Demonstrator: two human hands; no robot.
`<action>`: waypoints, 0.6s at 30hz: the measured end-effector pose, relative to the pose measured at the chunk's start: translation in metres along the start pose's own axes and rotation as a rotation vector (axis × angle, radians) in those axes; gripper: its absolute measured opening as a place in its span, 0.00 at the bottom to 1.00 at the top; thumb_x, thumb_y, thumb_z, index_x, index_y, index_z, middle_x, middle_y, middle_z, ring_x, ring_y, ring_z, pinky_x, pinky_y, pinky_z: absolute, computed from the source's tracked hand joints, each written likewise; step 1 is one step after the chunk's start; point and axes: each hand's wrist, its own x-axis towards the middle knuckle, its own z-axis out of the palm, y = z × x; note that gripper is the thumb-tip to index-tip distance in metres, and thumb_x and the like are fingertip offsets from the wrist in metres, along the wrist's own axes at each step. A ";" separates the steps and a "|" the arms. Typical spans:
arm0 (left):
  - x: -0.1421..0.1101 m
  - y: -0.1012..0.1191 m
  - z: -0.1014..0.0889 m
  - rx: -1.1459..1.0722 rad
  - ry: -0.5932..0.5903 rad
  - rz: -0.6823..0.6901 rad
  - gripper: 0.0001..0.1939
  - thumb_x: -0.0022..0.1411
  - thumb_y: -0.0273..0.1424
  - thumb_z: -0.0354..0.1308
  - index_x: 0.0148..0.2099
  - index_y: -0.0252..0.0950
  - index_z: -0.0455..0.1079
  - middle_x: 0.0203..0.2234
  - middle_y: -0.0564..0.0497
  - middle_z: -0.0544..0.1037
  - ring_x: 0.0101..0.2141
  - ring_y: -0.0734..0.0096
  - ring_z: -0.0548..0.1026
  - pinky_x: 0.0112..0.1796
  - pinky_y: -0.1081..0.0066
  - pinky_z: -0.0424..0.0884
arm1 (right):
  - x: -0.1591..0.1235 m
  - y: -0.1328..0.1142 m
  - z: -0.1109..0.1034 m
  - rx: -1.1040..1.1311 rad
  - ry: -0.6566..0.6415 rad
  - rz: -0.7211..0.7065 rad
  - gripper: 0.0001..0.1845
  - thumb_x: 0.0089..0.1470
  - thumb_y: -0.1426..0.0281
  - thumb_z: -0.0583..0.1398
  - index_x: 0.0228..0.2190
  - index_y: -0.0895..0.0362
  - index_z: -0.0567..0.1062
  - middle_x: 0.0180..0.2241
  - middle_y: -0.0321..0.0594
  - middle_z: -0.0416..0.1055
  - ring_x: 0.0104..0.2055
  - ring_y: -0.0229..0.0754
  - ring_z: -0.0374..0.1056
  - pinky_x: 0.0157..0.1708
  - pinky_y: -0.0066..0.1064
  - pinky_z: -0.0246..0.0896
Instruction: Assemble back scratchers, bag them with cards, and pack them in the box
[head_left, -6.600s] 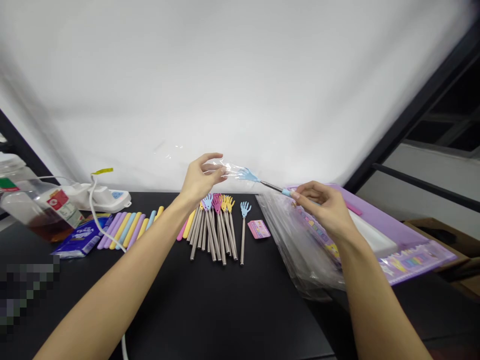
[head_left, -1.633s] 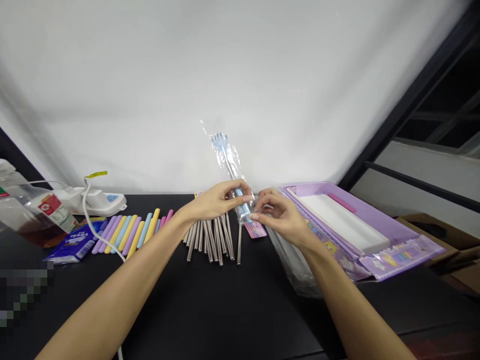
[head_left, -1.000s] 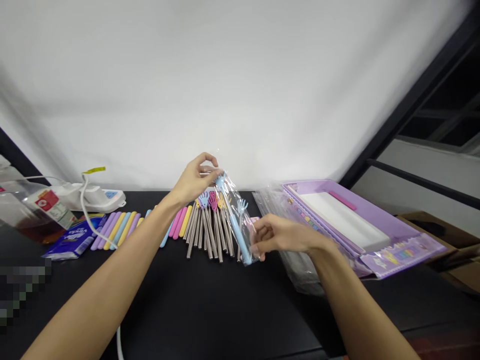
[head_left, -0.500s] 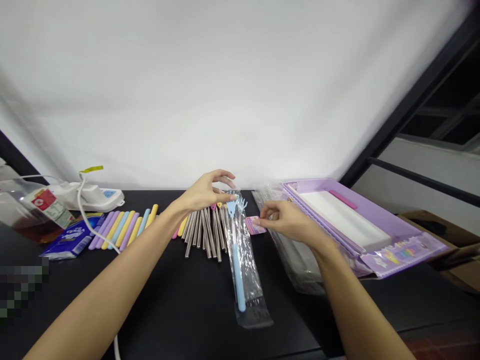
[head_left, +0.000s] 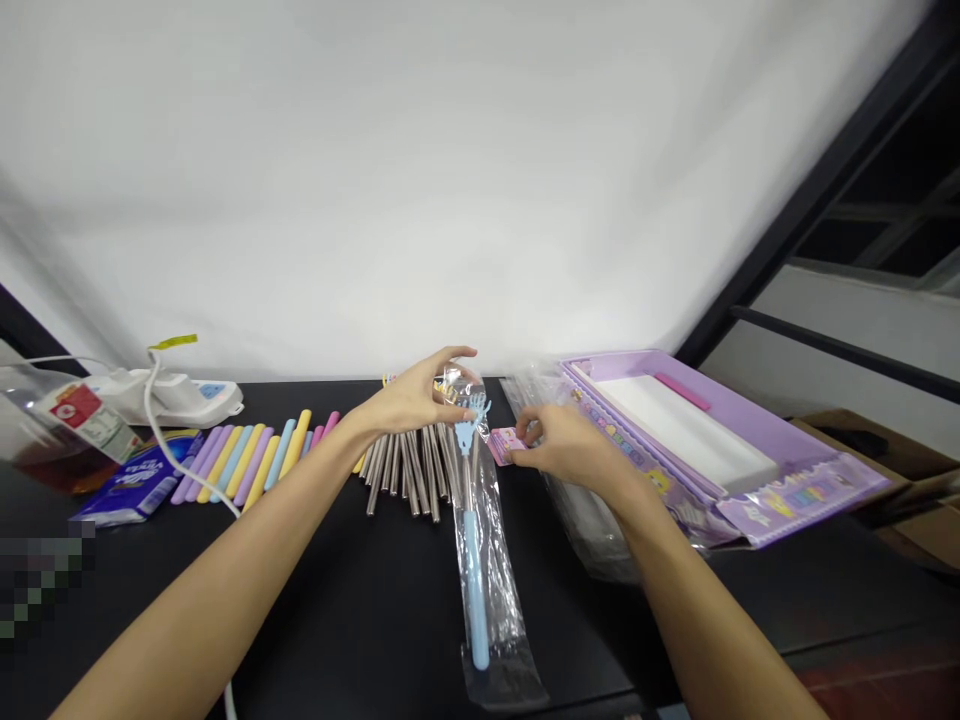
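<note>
Backscratcher (head_left: 471, 535) in clear bag (head_left: 511, 625)

Head view: the hands are apart. The left hand (head_left: 411, 400) clamps the bag's upper end, beside the blue claw (head_left: 464, 436); the handle (head_left: 476, 605) points toward the near edge of the black table (head_left: 352, 620). The right hand (head_left: 566, 445) touches the pink cards (head_left: 504, 442); I cannot tell whether it grips them.

One word can be read: "Vinda", in white letters set aslant on the blue pack (head_left: 139, 480) at the left of the frame; the smaller print on it is too fine. The red-and-white label (head_left: 94, 420) on the bottle (head_left: 45, 435), far left, carries print too small to read. Coloured lettering on the purple box (head_left: 806, 495), at right, and the print on the pink cards (head_left: 505, 444), at centre, are likewise illegible.
</note>
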 end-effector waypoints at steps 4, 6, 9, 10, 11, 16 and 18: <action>0.000 0.000 0.003 0.039 0.002 -0.019 0.42 0.53 0.30 0.68 0.68 0.41 0.54 0.56 0.39 0.71 0.24 0.82 0.70 0.30 0.70 0.67 | 0.001 0.000 -0.001 0.019 -0.008 0.026 0.09 0.43 0.66 0.68 0.28 0.56 0.76 0.29 0.43 0.78 0.29 0.45 0.72 0.30 0.36 0.63; 0.000 0.001 0.004 0.053 -0.006 -0.031 0.42 0.53 0.29 0.68 0.67 0.41 0.55 0.56 0.40 0.71 0.24 0.82 0.69 0.30 0.70 0.67 | 0.001 0.000 0.000 0.092 -0.058 0.027 0.08 0.45 0.66 0.67 0.28 0.56 0.76 0.27 0.42 0.78 0.23 0.43 0.71 0.27 0.35 0.64; 0.000 0.001 0.005 0.057 -0.008 -0.030 0.43 0.52 0.29 0.68 0.67 0.41 0.55 0.55 0.40 0.71 0.26 0.80 0.70 0.31 0.69 0.67 | 0.001 0.000 0.001 0.166 -0.106 0.030 0.08 0.47 0.67 0.67 0.28 0.56 0.74 0.26 0.42 0.79 0.20 0.41 0.71 0.26 0.36 0.65; 0.000 0.001 0.005 0.055 -0.007 -0.025 0.43 0.52 0.29 0.68 0.67 0.40 0.55 0.55 0.40 0.71 0.26 0.79 0.70 0.31 0.69 0.67 | 0.001 0.001 0.001 0.170 -0.107 0.031 0.08 0.47 0.67 0.67 0.28 0.56 0.74 0.26 0.42 0.79 0.20 0.42 0.71 0.26 0.36 0.65; 0.000 0.001 0.005 0.053 -0.006 -0.020 0.43 0.52 0.29 0.68 0.67 0.40 0.55 0.55 0.40 0.72 0.27 0.78 0.70 0.31 0.69 0.67 | 0.001 0.000 0.001 0.168 -0.105 0.033 0.08 0.47 0.67 0.67 0.28 0.56 0.74 0.27 0.43 0.80 0.20 0.42 0.72 0.26 0.36 0.65; 0.000 0.000 0.005 0.069 -0.009 -0.024 0.42 0.52 0.30 0.67 0.67 0.42 0.56 0.55 0.40 0.72 0.25 0.79 0.69 0.31 0.69 0.67 | 0.001 0.001 -0.001 0.134 -0.107 0.020 0.07 0.49 0.67 0.66 0.28 0.57 0.74 0.27 0.44 0.80 0.21 0.42 0.72 0.27 0.36 0.66; 0.000 0.000 0.005 0.078 -0.011 -0.027 0.42 0.53 0.30 0.67 0.67 0.42 0.56 0.55 0.41 0.72 0.25 0.80 0.69 0.32 0.68 0.68 | 0.001 0.001 -0.001 0.126 -0.113 0.018 0.07 0.50 0.67 0.66 0.28 0.57 0.75 0.28 0.45 0.81 0.21 0.42 0.73 0.27 0.36 0.66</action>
